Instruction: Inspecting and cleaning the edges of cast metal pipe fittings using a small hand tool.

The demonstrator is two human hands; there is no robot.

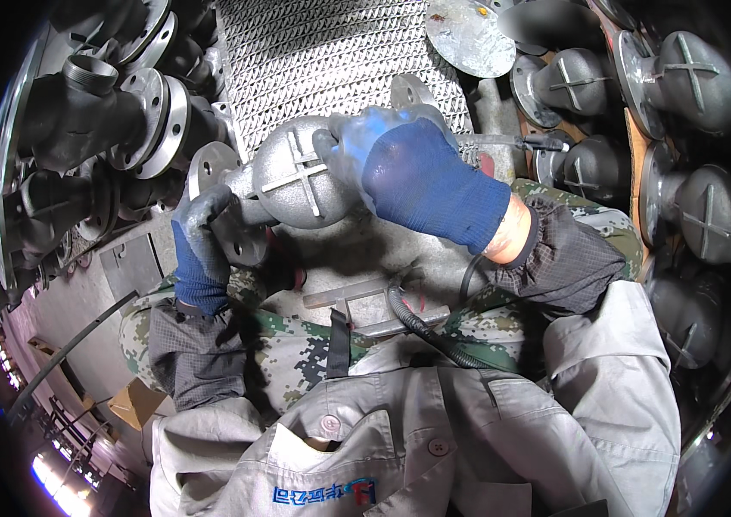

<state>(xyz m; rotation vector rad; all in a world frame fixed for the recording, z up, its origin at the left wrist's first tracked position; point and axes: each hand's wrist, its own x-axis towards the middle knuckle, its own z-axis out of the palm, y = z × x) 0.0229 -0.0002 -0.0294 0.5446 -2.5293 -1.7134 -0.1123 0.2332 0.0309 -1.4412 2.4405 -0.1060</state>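
In front of me is a grey cast valve body (283, 183), with a rounded bowl, a raised cross and round flanges. My gloved left hand (202, 228) is closed around the flange at its left end, thumb bent over the rim. My right hand (408, 168), in a blue glove with grey-coated fingers, curls over the right side of the bowl. Its fingers are smeared by motion, and their tips meet the casting near the cross. Whatever lies under that palm is hidden. Behind the casting spreads a metal mesh surface (322, 65).
Similar castings (81, 112) are stacked at left, and more castings (710, 211) stand at right. A round metal disc (473, 39) rests at the mesh's far right corner. A slim metal tool (546, 143) lies right of my hand. A ribbed hose (413, 320) runs between my legs.
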